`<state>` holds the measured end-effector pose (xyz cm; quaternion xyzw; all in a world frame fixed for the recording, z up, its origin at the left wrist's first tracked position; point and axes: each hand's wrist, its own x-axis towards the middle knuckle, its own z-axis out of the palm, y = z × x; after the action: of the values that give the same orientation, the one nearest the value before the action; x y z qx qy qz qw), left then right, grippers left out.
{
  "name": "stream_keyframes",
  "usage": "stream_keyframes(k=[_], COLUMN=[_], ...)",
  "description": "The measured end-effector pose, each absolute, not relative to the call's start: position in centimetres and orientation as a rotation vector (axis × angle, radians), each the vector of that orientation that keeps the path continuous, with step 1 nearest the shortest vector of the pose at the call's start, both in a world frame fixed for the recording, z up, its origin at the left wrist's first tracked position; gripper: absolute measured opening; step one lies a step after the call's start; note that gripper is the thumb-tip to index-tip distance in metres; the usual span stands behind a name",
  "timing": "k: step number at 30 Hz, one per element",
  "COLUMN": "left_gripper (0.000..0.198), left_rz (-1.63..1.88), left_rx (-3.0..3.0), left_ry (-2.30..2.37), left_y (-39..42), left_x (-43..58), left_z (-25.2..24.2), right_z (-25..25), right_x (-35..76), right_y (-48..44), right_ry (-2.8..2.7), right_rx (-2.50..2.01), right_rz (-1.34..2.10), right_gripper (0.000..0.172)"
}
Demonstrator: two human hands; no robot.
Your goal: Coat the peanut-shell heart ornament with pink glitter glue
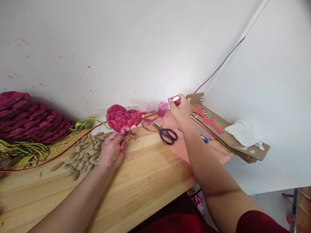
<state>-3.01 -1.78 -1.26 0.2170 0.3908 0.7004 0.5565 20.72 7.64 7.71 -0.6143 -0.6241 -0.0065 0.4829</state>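
Observation:
My left hand [114,147] pinches the lower tip of a heart covered with peanuts [123,117], held up above the table. Most of its peanuts are painted magenta; a few pale ones show near the bottom. My right hand [180,108] grips a white-handled paintbrush [173,99], whose lower end dips into a small plastic cup of magenta paint [162,109]. Black-handled scissors [167,133] lie between the hands, their blades over a paint-stained round disc [152,124]. Unpainted peanuts [84,153] are heaped beside my left hand.
Stacked magenta peanut pieces [29,119] with yellow-green strings [24,152] stand at the left. A red cord [60,157] runs across the wooden table [136,181]. At the right are cardboard sheets [261,150], red cut-outs [211,123] and white tissue [244,132]. A paint-spattered wall stands behind.

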Motion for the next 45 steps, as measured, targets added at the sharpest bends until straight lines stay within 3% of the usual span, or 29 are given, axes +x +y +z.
stream_keyframes(k=[6,15,22,31,40,45], left_gripper=[0.031,0.026,0.034,0.045,0.049,0.044], left_rz=[1.647,1.657,1.658,1.666,1.679,1.692], left_rx=[0.517,0.531,0.609,0.628,0.645,0.660], left_ry=[0.917,0.908,0.934,0.938,0.984,1.004], left_y=[-1.8,-1.7,-1.8,-1.9,-2.0,-2.0], left_x=[-2.9,-3.0,-2.6,-2.3,-2.3,-2.3], left_z=[-1.1,-1.5,-1.4,-1.6,-1.4,-1.5], right_z=[8.1,7.6,7.8,8.4,6.8,4.8], right_x=[21.7,20.6,20.4,21.0,17.4,15.5], right_y=[12.6,15.6,15.7,11.6,3.3,-0.3], right_ry=[-1.858,-1.998,-1.998,-1.680,-1.489,-1.517], right_rx=[-1.879,-2.097,-2.100,-1.789,-1.065,-0.990], right_rz=[-0.144,-0.075,-0.100,-0.079,0.430,0.421], right_gripper=[0.029,0.030,0.032,0.025,0.022,0.020])
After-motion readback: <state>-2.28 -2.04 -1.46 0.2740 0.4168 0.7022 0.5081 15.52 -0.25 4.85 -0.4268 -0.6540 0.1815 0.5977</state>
